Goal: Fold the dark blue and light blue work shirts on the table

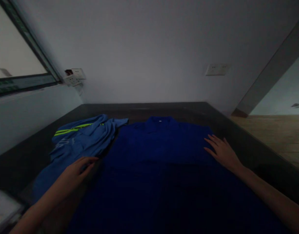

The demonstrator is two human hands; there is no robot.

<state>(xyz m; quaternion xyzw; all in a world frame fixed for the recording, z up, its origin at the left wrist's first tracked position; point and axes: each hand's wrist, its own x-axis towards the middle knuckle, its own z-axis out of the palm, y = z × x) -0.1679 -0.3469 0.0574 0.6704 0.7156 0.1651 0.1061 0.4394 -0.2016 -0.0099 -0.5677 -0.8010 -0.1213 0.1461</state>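
A dark blue collared shirt [159,146] lies spread flat on a dark table [139,107], its collar toward the wall. My right hand [222,151] rests with spread fingers at the shirt's right edge, near the shoulder. Left of the shirt, my left hand [78,169] has loosely curved fingers and holds nothing that I can see. Its fingertips are close to the shirt's left side; whether they touch it I cannot tell. Beyond that hand lies a crumpled lighter blue garment [83,139] with yellow-green stripes. The lower part of the shirt is very dark.
A white wall [144,58] stands behind the table, with a socket plate [217,69] at right and more sockets [76,75] in the left corner. At the lower left is a blurred pale object [4,208]. A tiled floor [273,130] shows at right.
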